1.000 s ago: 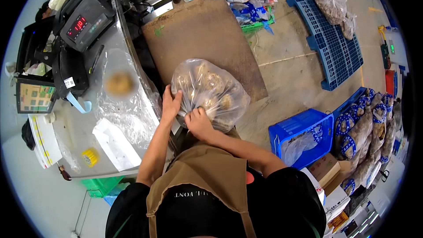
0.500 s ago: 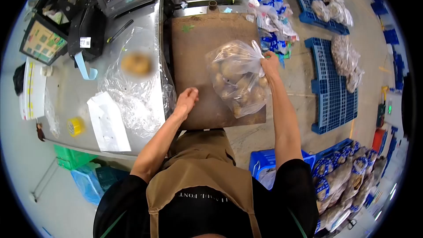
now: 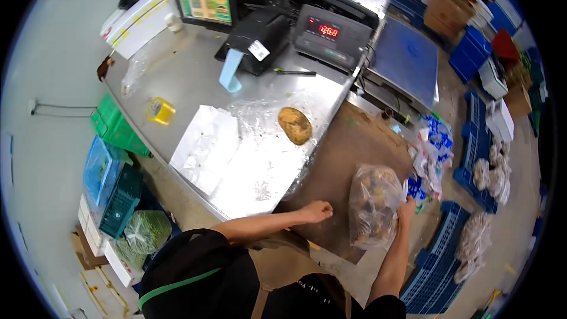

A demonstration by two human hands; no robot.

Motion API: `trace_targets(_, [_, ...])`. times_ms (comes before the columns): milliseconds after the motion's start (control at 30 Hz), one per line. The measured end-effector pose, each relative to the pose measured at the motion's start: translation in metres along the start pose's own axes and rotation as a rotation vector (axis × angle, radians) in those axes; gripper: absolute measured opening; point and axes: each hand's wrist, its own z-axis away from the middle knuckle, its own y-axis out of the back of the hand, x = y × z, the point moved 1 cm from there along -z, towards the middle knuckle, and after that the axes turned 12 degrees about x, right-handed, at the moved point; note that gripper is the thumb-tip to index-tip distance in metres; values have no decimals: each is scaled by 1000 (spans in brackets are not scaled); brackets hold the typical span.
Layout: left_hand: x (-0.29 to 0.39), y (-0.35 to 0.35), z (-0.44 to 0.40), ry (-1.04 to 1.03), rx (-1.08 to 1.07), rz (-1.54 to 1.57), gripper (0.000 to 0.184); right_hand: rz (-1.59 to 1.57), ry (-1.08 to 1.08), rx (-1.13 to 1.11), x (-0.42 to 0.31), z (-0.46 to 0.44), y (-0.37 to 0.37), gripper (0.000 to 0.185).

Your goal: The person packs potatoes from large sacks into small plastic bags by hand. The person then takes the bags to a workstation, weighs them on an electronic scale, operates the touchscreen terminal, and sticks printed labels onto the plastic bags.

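Note:
My right hand (image 3: 406, 210) is closed round the gathered neck of a clear plastic bag of potatoes (image 3: 373, 207), which rests on a brown board (image 3: 331, 180). To the left of the bag, my left hand (image 3: 316, 212) hovers over the board with its fingers curled in, and nothing shows in it. A single loose potato (image 3: 295, 126) lies on the metal table (image 3: 195, 62), beside crumpled clear plastic (image 3: 260, 118).
On the table are a white sheet (image 3: 204, 147), yellow tape (image 3: 160, 111), a label printer (image 3: 254, 38), a pen (image 3: 295, 72) and a lit scale display (image 3: 331, 35). A scale platform (image 3: 404, 59) stands behind the board. Blue pallets (image 3: 440, 260) line the right.
My view has swung left, toward the table. The potato, smeared by motion before, now shows sharply on the table. My right hand still grips the bag; my left hand's fingers have curled tighter.

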Motion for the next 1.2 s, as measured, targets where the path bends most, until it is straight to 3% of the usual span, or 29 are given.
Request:
trace_targets(100, [10,-4,5,-90,-58,-8,29,-63,24,-9,-5,7,4,33])
trace_targets(167, [11,-2,7,-114,-92,161,30,-164,26,28,-5,10,-3,34])
trace_targets(267, [72,62,30,-75,-294,437,28,-90,32,131,4,21,-15,34])
trace_targets(367, [80,136,14,-115,-33,704,28,69,79,201,-7,42,-20,33])
trace_targets(433, [71,192,-10,-54,419,813,26,127,89,214,-44,67,-17,33])
trace_targets(533, [39,280,-57,-8,864,1026,20,121,108,206,-123,111,-4,33])
trace_targets(567, [35,304,-66,2,913,1018,21,45,172,247,-122,123,-16,34])
trace_targets(667, [25,343,-94,28,976,1030,22,251,153,185,-124,168,-40,42])
trace_targets(833, [17,367,-139,24,852,1206,22,227,136,120,-145,189,-41,48])
trace_targets(1033, [26,382,-166,-1,807,1366,15,332,270,99,-158,183,-29,44])
trace_targets(1133, [43,380,-155,32,805,1422,11,237,303,98,-197,175,-13,40])
trace_targets(1200, [56,352,-136,-13,632,1431,12,-84,304,107,-226,167,-7,35])
